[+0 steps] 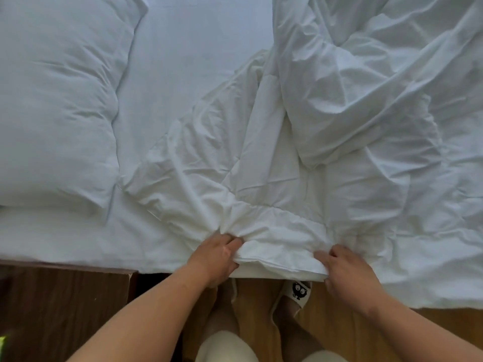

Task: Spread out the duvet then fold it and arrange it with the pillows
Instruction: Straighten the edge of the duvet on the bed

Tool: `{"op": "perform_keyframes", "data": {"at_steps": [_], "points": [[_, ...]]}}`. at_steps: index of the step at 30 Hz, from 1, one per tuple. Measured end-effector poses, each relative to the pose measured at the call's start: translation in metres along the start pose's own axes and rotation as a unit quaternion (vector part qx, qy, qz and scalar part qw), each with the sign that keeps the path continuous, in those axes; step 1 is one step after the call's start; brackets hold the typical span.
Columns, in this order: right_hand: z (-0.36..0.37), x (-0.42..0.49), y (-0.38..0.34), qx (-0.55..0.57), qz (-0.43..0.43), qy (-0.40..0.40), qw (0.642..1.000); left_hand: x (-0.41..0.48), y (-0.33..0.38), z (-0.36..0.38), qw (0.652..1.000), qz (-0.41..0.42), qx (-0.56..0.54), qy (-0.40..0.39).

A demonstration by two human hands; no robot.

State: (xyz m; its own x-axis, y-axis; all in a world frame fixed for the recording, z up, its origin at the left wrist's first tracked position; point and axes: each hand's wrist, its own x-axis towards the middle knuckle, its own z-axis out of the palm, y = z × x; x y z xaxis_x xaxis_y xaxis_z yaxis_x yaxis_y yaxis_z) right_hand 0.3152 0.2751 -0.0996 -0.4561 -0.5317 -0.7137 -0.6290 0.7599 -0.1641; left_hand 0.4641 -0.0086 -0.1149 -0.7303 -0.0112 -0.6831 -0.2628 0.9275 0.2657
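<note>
Gripped w/ both hands: duvet, at its near hem. L hand is curled round a bunched fold of the hem, cloth pinched betw. thumb and fingers. R hand is closed on the same hem further right, fingers curled over the top; its thumb is hidden by cloth. A short flat stretch of hem is held taut betw. the two hands, right at the near bed edge.

Sheet, white, is seen bare down the middle of the bed and along the near-left edge.

Duvet body, white and heavily creased, is heaped over the right half of the bed, up and to the right of both grips. One lobe is spread left toward the pillow. The lower-right part is draped over the bed edge.

Pillow, white, is laid along the left side, well apart from both hands.

Dark wood bedside unit is noted at lower left, against the bed.

Wood floor is visible below the hem.

White tag w/ black cartoon figure is seen just under the hem, near R hand.
</note>
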Motion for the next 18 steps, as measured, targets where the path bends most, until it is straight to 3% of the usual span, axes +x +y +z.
{"op": "perform_keyframes", "data": {"at_steps": [2,4,10,14,18], "points": [[-0.006,0.006,-0.019,0.016,-0.003,0.025,1.0,-0.001,-0.012,-0.024,0.999,0.0,-0.049,-0.024],[-0.017,0.014,-0.046,0.062,-0.025,0.057,0.996,0.0,-0.034,-0.049,0.995,-0.011,-0.098,0.001],[-0.062,0.07,-0.14,0.232,-0.03,0.169,0.957,0.043,-0.134,-0.134,0.969,-0.146,-0.013,0.2],[-0.077,0.127,-0.181,0.259,0.03,0.174,0.95,0.081,-0.184,-0.164,0.966,-0.214,0.031,0.139],[-0.067,0.165,-0.193,0.214,0.08,0.151,0.962,0.107,-0.204,-0.158,0.977,-0.191,-0.022,0.096]]}}
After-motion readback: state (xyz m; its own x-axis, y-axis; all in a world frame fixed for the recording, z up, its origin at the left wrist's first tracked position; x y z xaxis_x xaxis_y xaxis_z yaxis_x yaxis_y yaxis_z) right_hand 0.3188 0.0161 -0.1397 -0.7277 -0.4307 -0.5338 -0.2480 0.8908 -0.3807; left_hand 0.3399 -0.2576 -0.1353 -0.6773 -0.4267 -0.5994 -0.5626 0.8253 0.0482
